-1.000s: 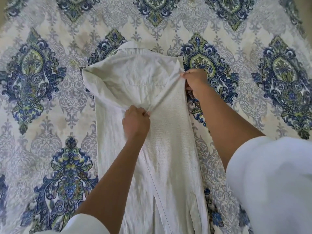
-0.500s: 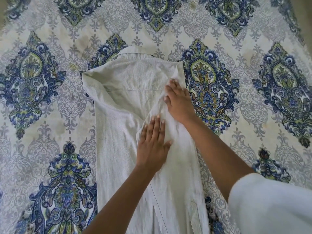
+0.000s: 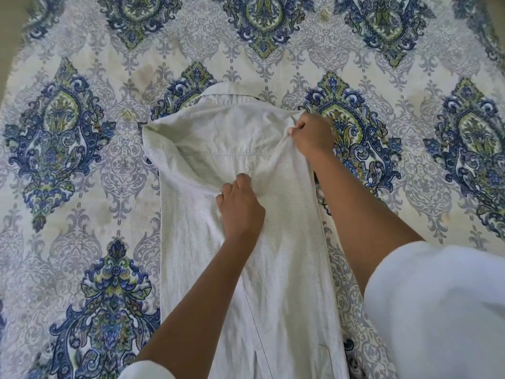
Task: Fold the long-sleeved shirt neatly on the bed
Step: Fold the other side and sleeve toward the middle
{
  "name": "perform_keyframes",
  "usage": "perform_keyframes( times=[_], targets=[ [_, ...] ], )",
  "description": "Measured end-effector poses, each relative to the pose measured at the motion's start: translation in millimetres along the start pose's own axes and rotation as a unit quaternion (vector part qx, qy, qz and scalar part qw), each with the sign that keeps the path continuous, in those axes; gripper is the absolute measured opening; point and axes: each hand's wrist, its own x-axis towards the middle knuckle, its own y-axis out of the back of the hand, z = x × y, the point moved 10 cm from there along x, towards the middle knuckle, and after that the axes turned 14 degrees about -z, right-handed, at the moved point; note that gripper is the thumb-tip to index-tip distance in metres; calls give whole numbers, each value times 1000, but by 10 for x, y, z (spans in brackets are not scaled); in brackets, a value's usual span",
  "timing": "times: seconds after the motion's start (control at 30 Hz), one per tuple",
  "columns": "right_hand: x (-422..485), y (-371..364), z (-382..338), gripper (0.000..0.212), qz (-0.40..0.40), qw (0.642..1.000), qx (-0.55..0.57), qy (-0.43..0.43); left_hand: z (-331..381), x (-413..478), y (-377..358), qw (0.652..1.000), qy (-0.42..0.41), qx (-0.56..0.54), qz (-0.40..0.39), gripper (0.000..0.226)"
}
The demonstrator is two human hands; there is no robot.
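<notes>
Gripping the shirt (image 3: 191,242): left fingers (image 3: 243,182) bunch its middle, right fingers (image 3: 299,127) pinch its shoulder edge.

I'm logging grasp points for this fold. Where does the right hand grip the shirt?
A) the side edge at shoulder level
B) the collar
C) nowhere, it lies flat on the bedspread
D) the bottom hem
A: the right hand bunches fabric in curled fingers at the side edge of the shirt, below the collar.
</notes>
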Motion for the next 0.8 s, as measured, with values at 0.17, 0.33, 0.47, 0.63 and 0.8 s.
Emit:
perform_keyframes(
  times=[0.17, 0.33, 0.47, 0.63, 0.8],
  targets=[
    [-276, 88, -34, 22, 102, 995, 0, 11, 67, -81, 107, 997, -59, 6, 49, 19],
    [-872, -62, -297, 31, 217, 955, -109, 171, 228, -446, 112, 968, -224, 60, 95, 28],
    [-888, -527, -313, 49, 80, 954, -217, 191, 124, -517, -334, 941, -267, 205, -1, 50],
    [-620, -684, -86, 61, -32, 956, -266, 119, -6, -455, -459, 941, -238, 236, -44, 55],
    [-748, -544, -194, 63, -19, 961, -250, 118, 80, -661, -412, 941, -243, 234, -33, 57]
  ],
)
